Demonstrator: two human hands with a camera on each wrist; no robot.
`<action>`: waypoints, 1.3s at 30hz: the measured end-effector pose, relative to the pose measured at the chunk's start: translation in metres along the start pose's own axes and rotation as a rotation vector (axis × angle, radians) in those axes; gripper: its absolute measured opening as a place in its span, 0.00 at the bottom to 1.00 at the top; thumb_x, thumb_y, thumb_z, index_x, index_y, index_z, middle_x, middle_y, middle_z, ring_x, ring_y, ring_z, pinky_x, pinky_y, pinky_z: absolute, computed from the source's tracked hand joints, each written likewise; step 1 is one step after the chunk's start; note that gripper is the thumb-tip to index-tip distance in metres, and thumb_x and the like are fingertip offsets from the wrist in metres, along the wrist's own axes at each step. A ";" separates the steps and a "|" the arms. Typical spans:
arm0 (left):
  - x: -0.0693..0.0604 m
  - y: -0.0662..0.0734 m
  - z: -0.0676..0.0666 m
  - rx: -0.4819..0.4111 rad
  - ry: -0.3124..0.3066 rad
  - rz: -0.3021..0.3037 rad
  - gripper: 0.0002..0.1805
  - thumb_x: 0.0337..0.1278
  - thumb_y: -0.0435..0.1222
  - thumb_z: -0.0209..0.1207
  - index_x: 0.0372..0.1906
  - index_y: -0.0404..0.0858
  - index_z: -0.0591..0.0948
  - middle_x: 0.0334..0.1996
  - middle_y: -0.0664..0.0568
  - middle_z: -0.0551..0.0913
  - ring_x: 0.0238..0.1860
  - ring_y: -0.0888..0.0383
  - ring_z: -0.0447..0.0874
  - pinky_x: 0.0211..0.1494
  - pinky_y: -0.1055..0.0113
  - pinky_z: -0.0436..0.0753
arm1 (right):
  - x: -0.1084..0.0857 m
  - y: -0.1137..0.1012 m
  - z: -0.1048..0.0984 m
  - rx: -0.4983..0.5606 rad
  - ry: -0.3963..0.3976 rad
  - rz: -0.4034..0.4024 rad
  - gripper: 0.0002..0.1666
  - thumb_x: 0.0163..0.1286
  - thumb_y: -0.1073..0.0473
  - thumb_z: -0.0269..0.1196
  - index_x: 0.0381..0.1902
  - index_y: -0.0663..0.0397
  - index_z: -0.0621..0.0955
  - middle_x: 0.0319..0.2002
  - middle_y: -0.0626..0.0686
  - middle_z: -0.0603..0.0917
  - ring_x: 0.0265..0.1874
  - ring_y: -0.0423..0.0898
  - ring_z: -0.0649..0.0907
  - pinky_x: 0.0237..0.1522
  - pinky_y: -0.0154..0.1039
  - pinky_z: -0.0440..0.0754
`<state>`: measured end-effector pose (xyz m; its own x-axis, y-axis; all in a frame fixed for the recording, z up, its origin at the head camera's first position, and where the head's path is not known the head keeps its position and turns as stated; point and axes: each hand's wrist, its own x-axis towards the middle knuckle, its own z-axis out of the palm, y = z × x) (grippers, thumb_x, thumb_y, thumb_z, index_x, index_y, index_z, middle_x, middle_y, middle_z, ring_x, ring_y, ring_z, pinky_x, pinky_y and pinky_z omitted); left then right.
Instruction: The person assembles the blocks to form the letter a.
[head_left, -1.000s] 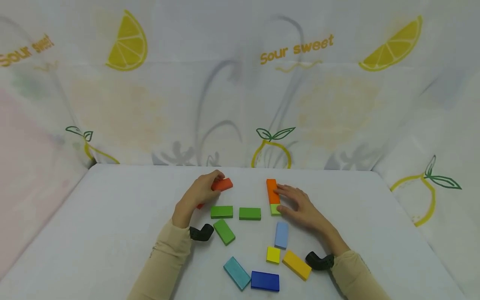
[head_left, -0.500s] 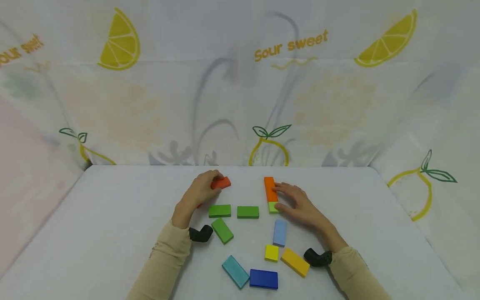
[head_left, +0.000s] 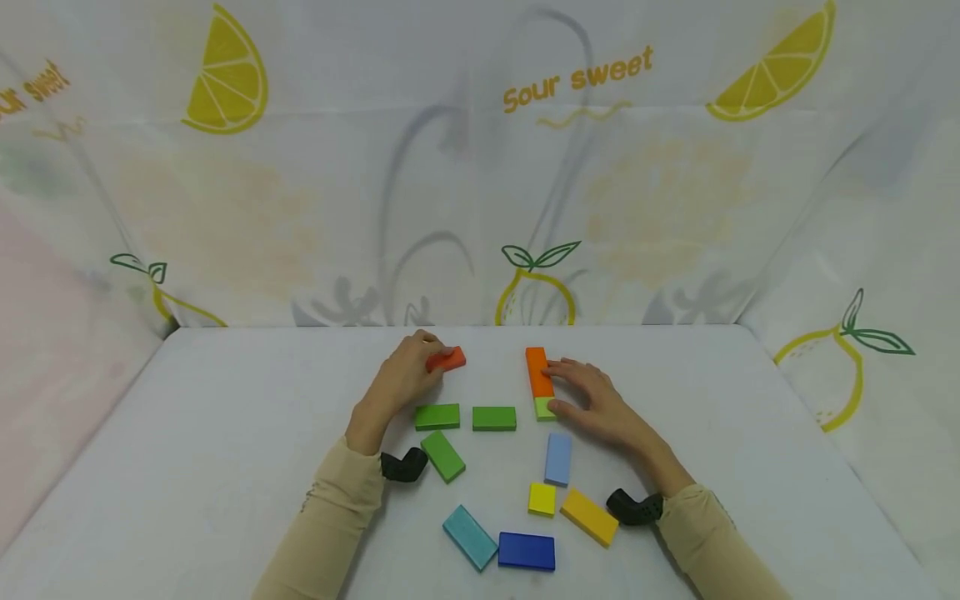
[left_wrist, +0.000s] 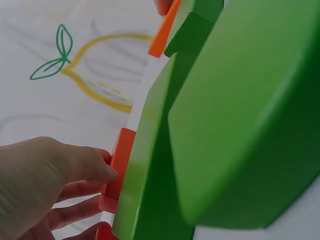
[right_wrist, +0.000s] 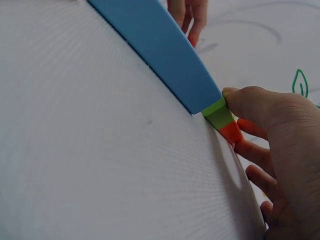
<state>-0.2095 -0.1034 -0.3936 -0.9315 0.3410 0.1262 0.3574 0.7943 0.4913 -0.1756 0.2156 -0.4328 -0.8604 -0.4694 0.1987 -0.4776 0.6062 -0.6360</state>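
Observation:
In the head view my left hand [head_left: 405, 373] grips a red block [head_left: 450, 359] near the table's far side. Its thumb presses the block's near face in the left wrist view, and part of another red block [left_wrist: 106, 232] shows below. Right of it, an orange block [head_left: 538, 372] lies end to end with a light green block [head_left: 545, 408]. My right hand [head_left: 600, 404] touches both from the right, thumb at the green one and index finger at the orange one. Two green blocks, a left one [head_left: 437, 417] and a right one [head_left: 494, 418], lie in a row between the hands.
Closer to me lie a tilted green block [head_left: 443, 456], a light blue block [head_left: 557, 458], a yellow square block [head_left: 542, 499], an amber block [head_left: 589, 517], a teal block [head_left: 470, 537] and a dark blue block [head_left: 527, 551]. A printed cloth [head_left: 337, 167] hangs behind the white table [head_left: 187, 467].
My left hand has shifted slightly right with the red block. The second red piece under that hand has gone out of sight in the head view. My right hand stays at its blocks.

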 end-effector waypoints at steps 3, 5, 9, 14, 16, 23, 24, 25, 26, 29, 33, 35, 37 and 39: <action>0.001 0.001 0.001 0.014 0.006 0.006 0.17 0.56 0.28 0.55 0.52 0.38 0.82 0.54 0.42 0.74 0.52 0.43 0.73 0.46 0.49 0.78 | 0.001 0.000 -0.001 -0.005 -0.002 0.001 0.29 0.65 0.52 0.62 0.63 0.49 0.72 0.66 0.54 0.70 0.71 0.55 0.61 0.70 0.59 0.46; 0.003 0.001 0.002 0.028 0.017 0.019 0.17 0.57 0.28 0.55 0.52 0.37 0.82 0.53 0.41 0.74 0.51 0.43 0.73 0.45 0.50 0.79 | 0.002 0.001 -0.001 -0.013 -0.004 0.000 0.29 0.65 0.52 0.62 0.63 0.49 0.72 0.66 0.53 0.70 0.71 0.55 0.61 0.70 0.59 0.46; 0.006 0.002 0.006 0.051 0.032 0.031 0.17 0.58 0.29 0.58 0.53 0.38 0.81 0.51 0.41 0.75 0.51 0.43 0.73 0.46 0.51 0.79 | 0.002 0.000 -0.002 -0.016 -0.003 -0.007 0.29 0.65 0.52 0.62 0.63 0.50 0.72 0.66 0.54 0.71 0.71 0.55 0.61 0.70 0.59 0.46; 0.010 0.005 0.011 0.041 0.024 0.069 0.18 0.58 0.29 0.59 0.54 0.38 0.81 0.51 0.41 0.76 0.49 0.43 0.74 0.47 0.52 0.78 | -0.002 -0.002 -0.005 -0.019 0.010 0.013 0.29 0.64 0.52 0.63 0.62 0.50 0.73 0.65 0.55 0.71 0.70 0.56 0.61 0.70 0.60 0.46; 0.012 0.005 0.013 0.034 0.025 0.089 0.17 0.58 0.29 0.59 0.53 0.38 0.81 0.50 0.41 0.76 0.48 0.43 0.74 0.48 0.52 0.78 | -0.003 -0.003 -0.006 -0.016 0.011 0.019 0.29 0.64 0.52 0.63 0.62 0.50 0.73 0.65 0.55 0.71 0.70 0.56 0.61 0.70 0.60 0.46; 0.011 0.004 0.013 0.030 0.040 0.086 0.15 0.55 0.29 0.61 0.49 0.38 0.84 0.41 0.44 0.77 0.39 0.48 0.74 0.44 0.58 0.76 | -0.001 -0.002 -0.003 -0.007 0.002 0.005 0.30 0.64 0.51 0.62 0.63 0.49 0.72 0.66 0.54 0.71 0.70 0.56 0.61 0.70 0.60 0.45; 0.011 0.004 0.012 0.033 0.039 0.084 0.15 0.55 0.29 0.62 0.49 0.38 0.84 0.40 0.44 0.77 0.38 0.49 0.73 0.42 0.59 0.75 | -0.001 -0.002 -0.003 -0.008 0.004 0.001 0.30 0.64 0.52 0.63 0.63 0.50 0.72 0.66 0.55 0.71 0.70 0.56 0.61 0.70 0.60 0.46; 0.010 0.004 0.012 0.035 0.037 0.079 0.15 0.55 0.29 0.62 0.49 0.38 0.84 0.39 0.44 0.77 0.37 0.49 0.73 0.41 0.60 0.74 | -0.001 -0.002 -0.002 -0.007 0.004 -0.001 0.29 0.64 0.52 0.63 0.63 0.50 0.72 0.66 0.55 0.71 0.70 0.57 0.61 0.70 0.61 0.46; 0.010 0.005 0.011 0.035 0.035 0.074 0.15 0.55 0.29 0.62 0.49 0.39 0.84 0.38 0.45 0.77 0.36 0.50 0.72 0.41 0.60 0.74 | -0.001 -0.002 -0.002 -0.008 0.005 -0.004 0.30 0.64 0.52 0.63 0.63 0.51 0.72 0.65 0.55 0.71 0.70 0.57 0.61 0.69 0.61 0.46; 0.009 0.007 0.009 0.037 0.028 0.060 0.15 0.54 0.29 0.62 0.48 0.39 0.84 0.38 0.44 0.77 0.36 0.50 0.73 0.41 0.60 0.74 | -0.001 -0.003 -0.001 -0.012 0.009 -0.015 0.30 0.64 0.52 0.63 0.63 0.52 0.72 0.65 0.56 0.71 0.69 0.58 0.62 0.69 0.62 0.47; 0.011 0.011 0.008 0.036 0.021 0.054 0.15 0.54 0.28 0.62 0.48 0.38 0.84 0.39 0.43 0.77 0.38 0.48 0.74 0.43 0.57 0.76 | -0.001 -0.004 -0.001 -0.012 0.014 -0.019 0.29 0.64 0.53 0.63 0.62 0.52 0.73 0.65 0.56 0.71 0.69 0.58 0.62 0.69 0.62 0.47; 0.012 0.013 0.008 0.039 0.017 0.053 0.15 0.54 0.28 0.62 0.48 0.37 0.84 0.40 0.43 0.78 0.39 0.48 0.75 0.44 0.56 0.76 | -0.001 -0.003 -0.001 -0.011 0.014 -0.015 0.29 0.64 0.53 0.63 0.62 0.52 0.72 0.65 0.56 0.71 0.69 0.58 0.62 0.69 0.62 0.47; 0.013 0.014 0.008 0.049 0.012 0.051 0.15 0.54 0.28 0.62 0.48 0.37 0.84 0.41 0.43 0.78 0.40 0.48 0.76 0.44 0.56 0.76 | -0.001 -0.003 0.000 -0.013 0.014 -0.018 0.29 0.64 0.54 0.62 0.62 0.52 0.73 0.65 0.56 0.71 0.69 0.59 0.62 0.69 0.62 0.47; 0.015 0.016 0.009 0.057 0.000 0.044 0.15 0.55 0.28 0.61 0.49 0.38 0.84 0.41 0.43 0.78 0.41 0.48 0.76 0.45 0.56 0.76 | -0.001 -0.002 0.000 -0.014 0.012 -0.014 0.29 0.64 0.53 0.62 0.63 0.52 0.72 0.65 0.56 0.71 0.69 0.59 0.61 0.69 0.62 0.47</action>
<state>-0.2171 -0.0811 -0.3919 -0.9149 0.3760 0.1468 0.4011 0.8058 0.4357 -0.1734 0.2147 -0.4313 -0.8554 -0.4704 0.2166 -0.4922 0.6084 -0.6226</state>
